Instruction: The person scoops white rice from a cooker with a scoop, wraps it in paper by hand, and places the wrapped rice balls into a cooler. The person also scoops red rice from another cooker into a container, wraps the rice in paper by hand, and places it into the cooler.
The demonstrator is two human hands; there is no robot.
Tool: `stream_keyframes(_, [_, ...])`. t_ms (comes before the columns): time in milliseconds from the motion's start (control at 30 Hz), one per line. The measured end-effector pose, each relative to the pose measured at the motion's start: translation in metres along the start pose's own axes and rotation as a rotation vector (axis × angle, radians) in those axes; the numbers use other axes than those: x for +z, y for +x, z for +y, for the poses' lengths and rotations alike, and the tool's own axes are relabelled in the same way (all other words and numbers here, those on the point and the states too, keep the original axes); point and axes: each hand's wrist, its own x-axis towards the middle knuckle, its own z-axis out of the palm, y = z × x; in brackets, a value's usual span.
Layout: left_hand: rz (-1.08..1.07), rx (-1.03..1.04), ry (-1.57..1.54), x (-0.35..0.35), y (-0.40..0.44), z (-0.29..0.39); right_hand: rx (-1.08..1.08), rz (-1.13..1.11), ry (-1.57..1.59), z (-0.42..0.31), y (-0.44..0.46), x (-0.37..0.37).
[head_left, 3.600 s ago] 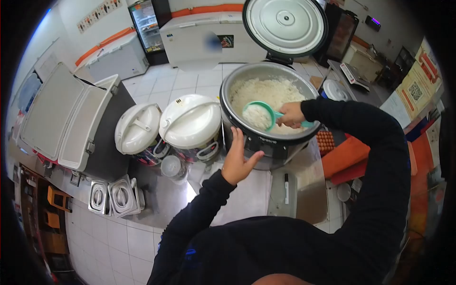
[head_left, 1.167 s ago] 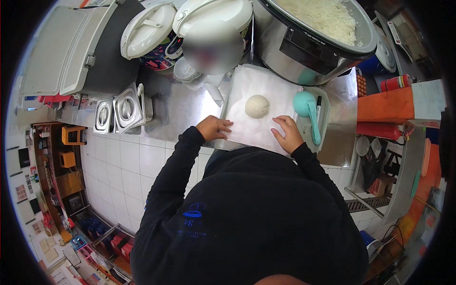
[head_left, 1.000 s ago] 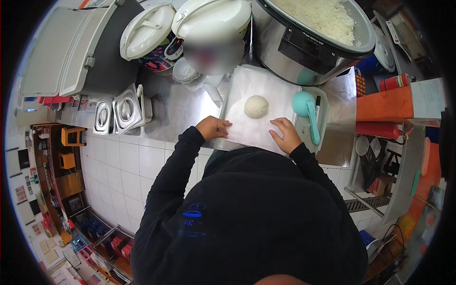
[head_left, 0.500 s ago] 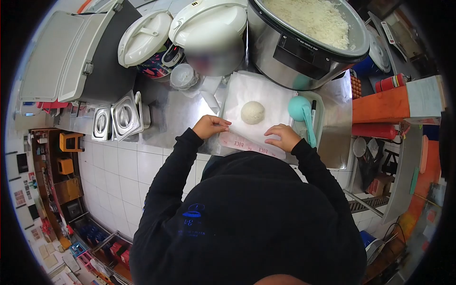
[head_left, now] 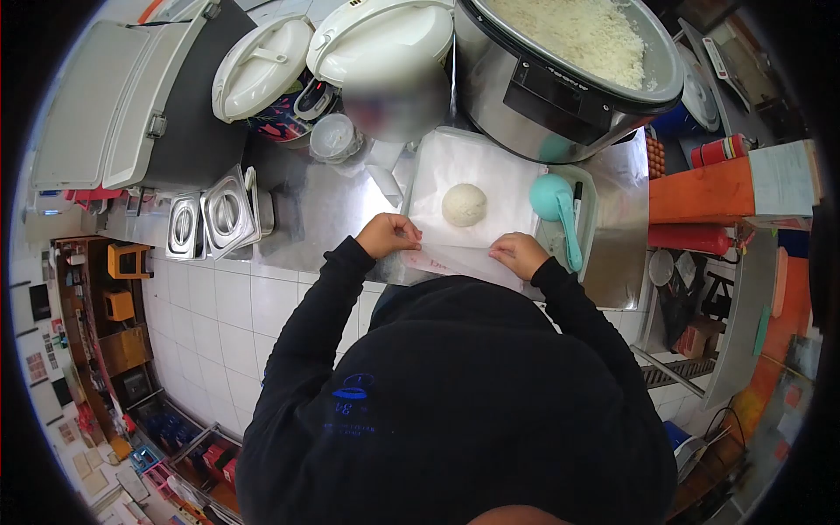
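Far L, dark-sided cooler box point(head_left: 201, 105) w/ pale top; contents n/v. Next, steel pans point(head_left: 232, 214) w/ lids on, nr front edge of tabletop point(head_left: 319, 206). Behind: small pot point(head_left: 262, 70), white lid shut, then clear tub point(head_left: 335, 137), contents unclear, & big pot point(head_left: 385, 39), also lidded, front blurred.

L hand point(head_left: 382, 236): fingers narrow, pinching nr-L edge of paper sheet point(head_left: 477, 157). Sheet lies flat on tabletop side of the person, just in front of cooker; long axis seems to run front-to-back, nr edge raised btwn both hands w/ pinkish print showing. Rice mound point(head_left: 465, 205) sits mid-sheet, domed, round, no clear long axis. R hand point(head_left: 522, 255): fingers narrow too, gripping nr edge toward R.

R of sheet: teal scoop point(head_left: 549, 197), bowl dome-up, hndl pointing back to the person, in shallow tray point(head_left: 551, 241) w/ marker point(head_left: 577, 197), tip-to-end axis also front-to-back. Behind, steel cooker point(head_left: 490, 96), open, holding lots of white rice point(head_left: 577, 35). Far R, eggs point(head_left: 654, 157), stacked.
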Motion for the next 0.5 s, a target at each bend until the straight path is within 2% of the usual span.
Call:
stream_keyframes(67, [-0.023, 0.020, 0.117, 0.001, -0.001, 0.002, 0.001, 0.021, 0.017, 0.008, 0.000, 0.003])
stream_keyframes(167, [0.051, -0.028, 0.355, 0.015, -0.008, 0.039, 0.073, 0.030, 0.054, 0.006, 0.000, 0.000])
stream_keyframes(267, [0.041, 0.401, 0.546, 0.010, 0.005, 0.016, 0.083, 0.081, 0.101, 0.003, 0.004, -0.006])
stream_keyframes(367, [0.253, 0.346, 0.328, 0.016, 0.014, 0.011, 0.184, 0.160, 0.228, 0.000, 0.016, -0.018])
stream_keyframes(467, [0.350, 0.020, -0.033, 0.017, 0.036, -0.003, 0.146, 0.237, 0.297, 0.008, 0.037, -0.030])
stream_keyframes(500, [0.416, 0.004, -0.089, 0.019, 0.047, -0.011, 0.165, 0.238, 0.280, 0.014, 0.045, -0.030])
